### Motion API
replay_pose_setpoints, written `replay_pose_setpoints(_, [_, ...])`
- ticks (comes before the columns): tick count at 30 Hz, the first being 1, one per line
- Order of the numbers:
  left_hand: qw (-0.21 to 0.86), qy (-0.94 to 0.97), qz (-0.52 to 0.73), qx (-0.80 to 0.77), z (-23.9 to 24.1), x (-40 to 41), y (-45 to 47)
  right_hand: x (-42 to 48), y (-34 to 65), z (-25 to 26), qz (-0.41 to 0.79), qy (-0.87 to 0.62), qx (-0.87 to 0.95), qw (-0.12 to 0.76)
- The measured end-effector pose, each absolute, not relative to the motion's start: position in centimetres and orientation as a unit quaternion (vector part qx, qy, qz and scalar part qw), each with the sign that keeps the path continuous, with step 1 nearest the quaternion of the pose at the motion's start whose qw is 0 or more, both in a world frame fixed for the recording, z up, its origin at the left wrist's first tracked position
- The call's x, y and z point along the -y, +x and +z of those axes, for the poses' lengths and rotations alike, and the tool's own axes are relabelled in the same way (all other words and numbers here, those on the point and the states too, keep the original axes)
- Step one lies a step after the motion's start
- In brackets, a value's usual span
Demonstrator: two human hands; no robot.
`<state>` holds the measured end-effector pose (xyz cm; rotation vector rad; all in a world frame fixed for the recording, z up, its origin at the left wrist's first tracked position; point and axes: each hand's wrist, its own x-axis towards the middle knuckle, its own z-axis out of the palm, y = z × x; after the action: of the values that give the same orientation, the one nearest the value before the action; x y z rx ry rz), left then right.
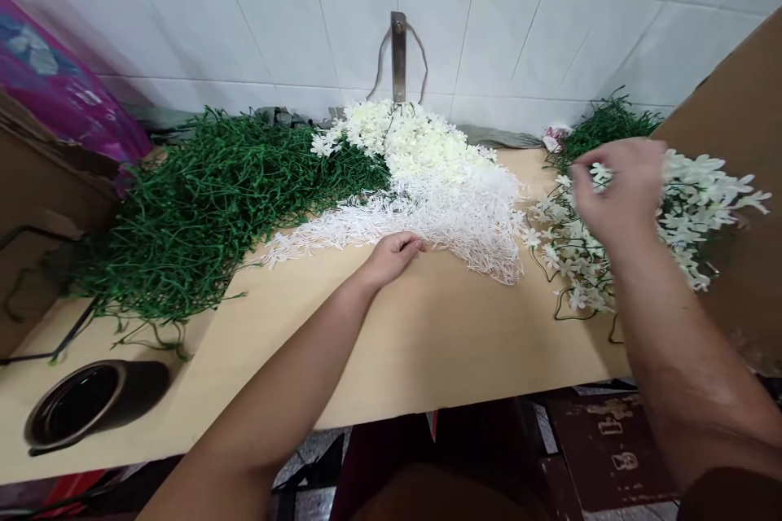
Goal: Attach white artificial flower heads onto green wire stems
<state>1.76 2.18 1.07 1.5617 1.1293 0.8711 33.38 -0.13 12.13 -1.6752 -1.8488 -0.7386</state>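
Note:
My left hand rests on the wooden table, its fingers curled at the near edge of a heap of thin white plastic stamens. What the fingers pinch, if anything, is hidden. My right hand is raised over the pile of finished white flower sprigs on green stems at the right, fingers closed around a small white blossom. Behind the stamens lies a mound of cream flower heads. A big tangle of green plastic stems covers the table's left half.
A dark round cup lies on its side at the table's front left. Cardboard boxes stand at the left and right. A metal bracket hangs on the white tiled wall. More green stems lie at the back right.

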Motion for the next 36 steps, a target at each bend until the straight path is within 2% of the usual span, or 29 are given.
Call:
replay_pose_setpoints(3, [0.504, 0.636, 0.362, -0.458, 0.7, -2.2, 1.7, -2.1, 27.1, 9.5, -0.140, -0.527, 0.797, 0.261])
replay_pose_setpoints(8, [0.512, 0.635, 0.367, -0.448, 0.3, -2.5, 1.5, -5.7, 18.6, 7.2, 0.014, -0.500, 0.856, 0.130])
replay_pose_setpoints(15, [0.528, 0.630, 0.370, -0.434, -0.3, -2.6, 1.3, -9.0, 14.0, 6.4, -0.004, -0.602, 0.799, 0.007])
replay_pose_setpoints(20, [0.539, 0.621, 0.369, -0.432, -0.3, -2.6, 1.3, -9.1, 15.5, 5.9, -0.021, -0.611, 0.791, 0.022])
replay_pose_setpoints(25, [0.539, 0.613, 0.370, -0.444, 0.0, -2.6, 1.3, -8.3, 17.9, 6.2, 0.019, -0.595, 0.797, 0.098])
replay_pose_setpoints(32, [0.544, 0.610, 0.371, -0.440, 0.2, -2.4, 1.5, -7.0, 20.0, 7.3, 0.203, -0.556, 0.705, 0.391])
replay_pose_setpoints(36, [0.542, 0.606, 0.362, -0.456, 0.2, -2.4, 1.5, -7.6, 22.1, 8.0, 0.300, -0.523, 0.625, 0.496])
